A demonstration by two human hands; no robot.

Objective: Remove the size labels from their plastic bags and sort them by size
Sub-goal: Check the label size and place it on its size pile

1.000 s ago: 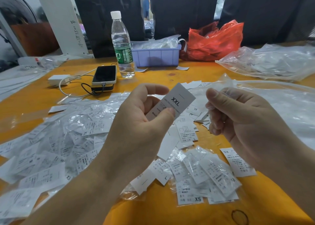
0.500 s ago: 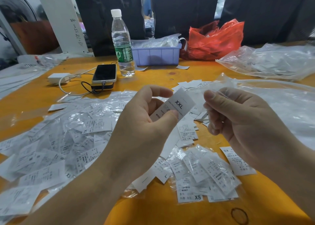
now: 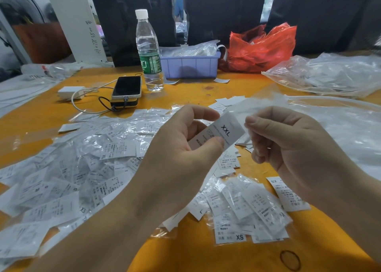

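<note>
Centrally, above the orange table, the left hand pinches an XXL label btw. thumb and forefinger, printed side up, tilted toward upper right. Right hand sits just beside the label's right end, fingers curled w/ thumb pressed to forefinger on a thin clear bag that trails up and away; the film is blurred, so its exact edge cannot be told. Below the hands: a loose heap of bagged labels spreads over the table's left half, incl. pieces marked XL and XS. Lower centre-right: a smaller bagged batch, w/ an XS label at its near edge and a single label to the right, partly under the right wrist. Far side, left to right: white charger w/ cable, phone resting on a dark block, water bottle upright w/ green wrap, purple bin holding more plastic, red bag touching the bin's right end. Right edge: large clear sacks, crumpled. A rubber band lies at the near edge.
</note>
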